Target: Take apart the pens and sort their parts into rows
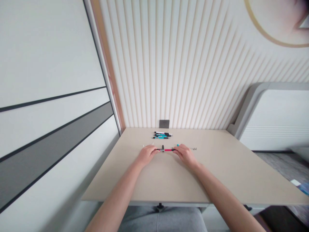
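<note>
A pink pen with black ends lies level between my two hands, just over the desk. My left hand is closed on its left end, and my right hand pinches its right end. Behind the pen is a small black part. A small blue piece shows beside the right fingers. Right of that hand lie tiny metallic pieces, too small to name. A thin whitish piece stands out behind my left hand. The fingertips partly hide both pen ends.
Several blue, black and white pens lie in a group toward the back of the beige desk. A dark wall socket sits behind them on the ribbed wall. A white cabinet rises at the left, a headboard at the right.
</note>
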A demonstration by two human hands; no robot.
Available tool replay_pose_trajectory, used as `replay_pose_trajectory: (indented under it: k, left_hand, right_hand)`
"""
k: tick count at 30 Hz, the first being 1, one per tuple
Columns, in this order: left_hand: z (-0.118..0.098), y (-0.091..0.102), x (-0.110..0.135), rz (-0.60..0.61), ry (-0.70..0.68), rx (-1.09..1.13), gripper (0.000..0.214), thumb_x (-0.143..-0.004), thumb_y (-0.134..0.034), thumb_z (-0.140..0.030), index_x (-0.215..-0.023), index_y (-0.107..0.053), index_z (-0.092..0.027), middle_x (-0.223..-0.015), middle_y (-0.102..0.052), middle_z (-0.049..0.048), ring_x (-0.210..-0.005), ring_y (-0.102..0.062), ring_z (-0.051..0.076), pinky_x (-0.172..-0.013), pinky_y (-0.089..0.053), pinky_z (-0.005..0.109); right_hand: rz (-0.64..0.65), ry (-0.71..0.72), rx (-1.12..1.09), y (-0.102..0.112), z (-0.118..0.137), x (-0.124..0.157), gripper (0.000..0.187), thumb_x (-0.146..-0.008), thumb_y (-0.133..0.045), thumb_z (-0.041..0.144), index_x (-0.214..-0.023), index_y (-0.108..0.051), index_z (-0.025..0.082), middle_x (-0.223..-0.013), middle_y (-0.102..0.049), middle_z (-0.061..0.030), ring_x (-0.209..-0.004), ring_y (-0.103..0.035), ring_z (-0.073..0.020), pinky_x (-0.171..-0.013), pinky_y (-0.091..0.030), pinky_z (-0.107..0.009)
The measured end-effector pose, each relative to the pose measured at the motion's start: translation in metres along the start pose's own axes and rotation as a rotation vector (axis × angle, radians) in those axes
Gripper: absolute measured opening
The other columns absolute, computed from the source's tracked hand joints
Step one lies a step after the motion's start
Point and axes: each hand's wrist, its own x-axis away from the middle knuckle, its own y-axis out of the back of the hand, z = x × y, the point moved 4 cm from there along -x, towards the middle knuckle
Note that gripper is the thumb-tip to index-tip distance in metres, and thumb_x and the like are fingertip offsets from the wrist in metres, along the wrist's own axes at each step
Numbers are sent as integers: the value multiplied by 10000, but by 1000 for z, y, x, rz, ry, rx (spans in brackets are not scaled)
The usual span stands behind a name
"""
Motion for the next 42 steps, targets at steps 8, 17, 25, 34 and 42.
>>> replay_pose_trajectory:
  k: [8, 17, 25, 34, 42]
  left_hand:
    - [2, 3, 1, -98, 2, 28, 233, -971, -476, -346, -1005, -654, -200, -875, -681, 45, -809, -632, 168, -799, -485, 293]
    - [4, 1, 0, -94, -7, 20, 221, -966, -492, -340, -994, -661, -201, -844, -667, 38, -805, -619, 164, -762, -477, 279]
    - [4, 1, 1, -92, -9, 37, 227, -963, -496, -351, -982, -664, -200, -830, -666, 36, -792, -615, 168, -737, -469, 275]
    - [-3, 2, 0, -43, -8, 53, 248, -966, -487, -375, -976, -670, -208, -848, -671, 38, -818, -627, 171, -778, -484, 286]
    - [-2, 2, 0, -40, -18, 56, 249, -968, -479, -376, -983, -661, -207, -856, -672, 40, -821, -633, 174, -774, -491, 290]
  right_hand:
    - [21, -127, 11, -9, -2, -1, 316, -1009, -377, 347, -1062, -662, 219, -902, -672, -66, -869, -597, -205, -823, -455, -343]
    - [4, -120, -8, -7, 2, -1, 239, -992, -424, 337, -1125, -593, 231, -1033, -653, -69, -996, -588, -215, -900, -445, -364]
    - [-29, -144, 37, -7, 7, -2, 247, -982, -443, 321, -1182, -557, 231, -1094, -645, -72, -1011, -595, -204, -893, -454, -346]
    - [14, -146, 13, -11, 10, -2, 264, -987, -447, 333, -1209, -538, 225, -1044, -669, -64, -1007, -606, -199, -908, -456, -358]
    - [-4, -179, -7, -9, 10, -3, 292, -986, -448, 354, -1242, -539, 246, -1037, -666, -67, -974, -616, -194, -875, -480, -347]
